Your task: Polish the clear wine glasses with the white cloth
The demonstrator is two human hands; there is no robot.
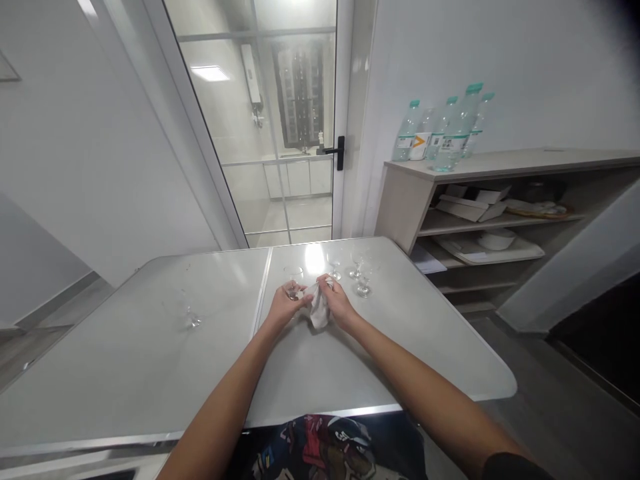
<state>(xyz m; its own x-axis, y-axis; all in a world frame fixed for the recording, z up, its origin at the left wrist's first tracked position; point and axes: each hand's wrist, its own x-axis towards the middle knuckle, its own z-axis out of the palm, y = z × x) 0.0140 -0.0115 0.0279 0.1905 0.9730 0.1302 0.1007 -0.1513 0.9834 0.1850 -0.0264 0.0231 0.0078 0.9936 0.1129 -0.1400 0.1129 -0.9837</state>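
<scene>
My left hand (286,304) is closed on a clear glass (293,273), whose rim shows above the fingers; the rest is largely covered. A white cloth (320,313) hangs bunched from my right hand (337,301), which grips it right beside the left hand. The cloth's upper edge meets the left fingertips. Just beyond my right hand stand several clear stemmed glasses, the nearest glass (363,288) with its foot on the table. Another stemmed glass (193,319) stands alone on the left half of the table.
The pale grey table (210,373) has a seam across it and a metal edge. At the right, a wooden shelf unit (405,207) carries several plastic bottles (453,143) on top and boxes and dishes inside. Behind the table is a glass door (305,187) with a black handle.
</scene>
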